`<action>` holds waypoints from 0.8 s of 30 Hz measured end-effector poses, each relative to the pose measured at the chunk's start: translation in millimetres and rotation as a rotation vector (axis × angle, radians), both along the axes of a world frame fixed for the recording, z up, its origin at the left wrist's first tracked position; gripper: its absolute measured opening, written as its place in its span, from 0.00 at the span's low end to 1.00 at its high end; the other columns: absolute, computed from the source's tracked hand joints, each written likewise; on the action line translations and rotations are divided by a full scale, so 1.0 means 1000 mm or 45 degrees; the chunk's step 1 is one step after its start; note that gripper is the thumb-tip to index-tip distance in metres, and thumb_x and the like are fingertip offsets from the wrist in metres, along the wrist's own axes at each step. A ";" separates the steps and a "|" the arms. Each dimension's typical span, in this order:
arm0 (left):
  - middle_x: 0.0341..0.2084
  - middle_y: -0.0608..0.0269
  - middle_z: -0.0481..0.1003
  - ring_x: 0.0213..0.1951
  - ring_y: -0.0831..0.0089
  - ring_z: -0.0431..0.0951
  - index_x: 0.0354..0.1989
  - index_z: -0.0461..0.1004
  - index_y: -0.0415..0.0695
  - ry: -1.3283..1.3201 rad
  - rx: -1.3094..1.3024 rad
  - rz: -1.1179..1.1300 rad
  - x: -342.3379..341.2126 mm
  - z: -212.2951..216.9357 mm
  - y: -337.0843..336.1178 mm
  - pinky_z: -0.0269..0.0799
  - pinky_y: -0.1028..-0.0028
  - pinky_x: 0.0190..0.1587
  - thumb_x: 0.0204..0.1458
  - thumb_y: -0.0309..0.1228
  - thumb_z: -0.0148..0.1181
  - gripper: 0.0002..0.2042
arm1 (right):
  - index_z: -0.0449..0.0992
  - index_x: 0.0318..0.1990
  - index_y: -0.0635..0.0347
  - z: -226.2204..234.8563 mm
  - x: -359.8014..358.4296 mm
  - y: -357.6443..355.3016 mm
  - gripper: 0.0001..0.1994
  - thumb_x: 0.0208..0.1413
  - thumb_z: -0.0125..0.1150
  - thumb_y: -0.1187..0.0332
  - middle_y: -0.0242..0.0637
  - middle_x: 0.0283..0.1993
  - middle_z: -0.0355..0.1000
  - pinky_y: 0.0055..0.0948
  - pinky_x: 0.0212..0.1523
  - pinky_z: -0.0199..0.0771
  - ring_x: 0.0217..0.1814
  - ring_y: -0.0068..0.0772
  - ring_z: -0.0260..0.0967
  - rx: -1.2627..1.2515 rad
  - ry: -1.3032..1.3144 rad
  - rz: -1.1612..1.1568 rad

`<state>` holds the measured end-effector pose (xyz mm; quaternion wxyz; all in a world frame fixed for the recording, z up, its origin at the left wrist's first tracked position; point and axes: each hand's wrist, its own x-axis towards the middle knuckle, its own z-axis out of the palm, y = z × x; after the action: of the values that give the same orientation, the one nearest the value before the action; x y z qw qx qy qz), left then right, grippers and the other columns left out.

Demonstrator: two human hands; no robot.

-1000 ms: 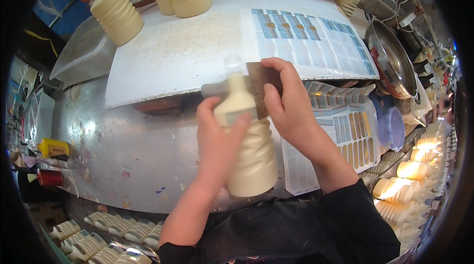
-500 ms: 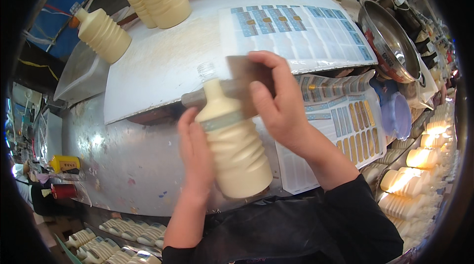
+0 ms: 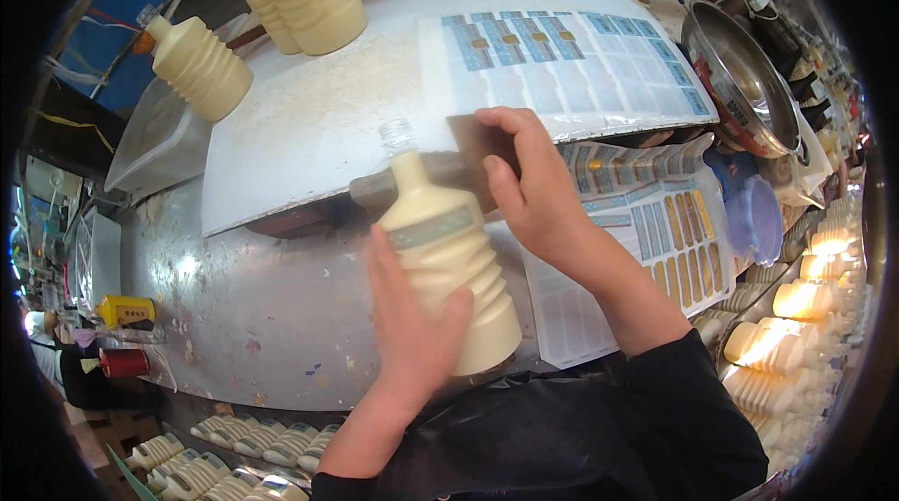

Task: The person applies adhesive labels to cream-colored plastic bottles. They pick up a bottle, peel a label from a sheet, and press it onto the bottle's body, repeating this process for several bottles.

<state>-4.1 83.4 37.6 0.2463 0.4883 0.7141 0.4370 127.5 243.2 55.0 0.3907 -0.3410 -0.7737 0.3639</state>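
My left hand (image 3: 407,332) grips a cream ribbed plastic bottle (image 3: 448,262) from below, tilted with its clear uncapped neck pointing up and away. A pale label band runs across the bottle's shoulder. My right hand (image 3: 529,187) holds a flat brown scraper (image 3: 468,147) against the bottle's upper part, just behind its neck. Both hands work over a worn metal table (image 3: 243,314), in front of a tilted white board (image 3: 328,117).
Sheets of blue and gold stickers (image 3: 571,61) lie on the board, more sticker sheets (image 3: 655,229) to the right. Three cream bottles (image 3: 201,66) stand at the back left. A metal bowl (image 3: 740,80) sits at right. Rows of filled bottles (image 3: 787,332) line the right and bottom-left edges.
The bottle has tilted and shifted lower in view; my left hand slid from its neck down to its lower body. My right hand stays on the scraper at the shoulder.
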 end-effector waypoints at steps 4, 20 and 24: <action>0.64 0.35 0.65 0.63 0.46 0.71 0.75 0.45 0.32 -0.515 0.089 0.046 -0.006 -0.015 -0.007 0.67 0.59 0.65 0.49 0.29 0.68 0.47 | 0.64 0.62 0.68 0.016 -0.010 -0.009 0.20 0.63 0.49 0.75 0.52 0.60 0.67 0.40 0.65 0.65 0.62 0.49 0.67 -0.103 0.066 0.084; 0.52 0.47 0.77 0.53 0.47 0.78 0.66 0.62 0.45 0.133 -0.200 -0.088 0.005 0.025 -0.003 0.72 0.54 0.52 0.57 0.46 0.61 0.31 | 0.64 0.47 0.65 0.039 -0.089 -0.056 0.08 0.60 0.49 0.76 0.53 0.40 0.64 0.45 0.38 0.75 0.38 0.53 0.72 0.364 -0.328 0.042; 0.59 0.39 0.71 0.59 0.42 0.74 0.70 0.60 0.42 0.076 -0.152 0.006 0.008 0.037 0.001 0.70 0.56 0.58 0.53 0.43 0.65 0.37 | 0.65 0.50 0.65 0.046 -0.072 -0.052 0.12 0.59 0.51 0.76 0.54 0.45 0.65 0.44 0.41 0.76 0.42 0.55 0.73 0.479 -0.458 0.118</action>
<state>3.5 83.9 74.3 0.2524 0.4839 0.7470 0.3796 55.7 191.7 101.2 0.2864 -0.2856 -0.8996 0.1648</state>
